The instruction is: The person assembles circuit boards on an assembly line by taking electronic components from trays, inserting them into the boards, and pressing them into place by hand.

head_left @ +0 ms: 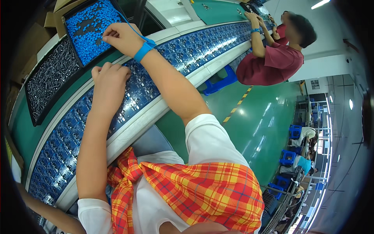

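Blue parts [86,43] lie just left of the half-curled right hand [124,38], the nearer one; the left hand [109,80] bends over circuit boards [137,91]; what either holds, I cannot tell.

Just behind the right hand [124,38] sits a blue wristband [145,50] with a thin blue cord [125,18], and farther back come a white shirt's short hemmed sleeves [210,136] and a knotted red, orange and yellow plaid cloth [206,187] with dark lines.
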The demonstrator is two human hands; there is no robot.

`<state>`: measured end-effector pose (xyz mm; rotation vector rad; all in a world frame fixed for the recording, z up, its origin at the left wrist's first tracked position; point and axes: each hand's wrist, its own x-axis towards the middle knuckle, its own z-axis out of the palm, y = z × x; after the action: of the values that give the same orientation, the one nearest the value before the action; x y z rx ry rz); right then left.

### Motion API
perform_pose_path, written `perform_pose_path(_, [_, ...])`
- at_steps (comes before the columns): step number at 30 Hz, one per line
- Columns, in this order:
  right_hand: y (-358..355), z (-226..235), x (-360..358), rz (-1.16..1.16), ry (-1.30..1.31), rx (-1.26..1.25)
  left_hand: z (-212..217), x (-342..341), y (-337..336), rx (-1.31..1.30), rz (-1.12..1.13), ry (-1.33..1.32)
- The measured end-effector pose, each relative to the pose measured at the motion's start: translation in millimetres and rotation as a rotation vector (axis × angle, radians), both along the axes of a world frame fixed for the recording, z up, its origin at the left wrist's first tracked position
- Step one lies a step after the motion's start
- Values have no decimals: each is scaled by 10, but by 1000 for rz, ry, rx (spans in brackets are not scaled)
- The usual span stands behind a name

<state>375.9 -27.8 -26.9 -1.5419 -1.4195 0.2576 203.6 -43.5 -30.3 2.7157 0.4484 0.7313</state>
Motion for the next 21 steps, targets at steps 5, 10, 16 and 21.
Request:
perform_pose_path(5, [-58,172,168,-141,38,275,46,4,-3,-51,-1,-10])
perform_pose_path(10, [-210,92,250,-137,248,280,48,-25,81,-62,35,-15])
perform_pose_path(16, [-1070,195,18,-90,436,43,-46,-59,180,-207,18,-39])
perform_pose_path(21, [-1670,5,-336,-221,603,15,43,-86,193,-313,17,-11])
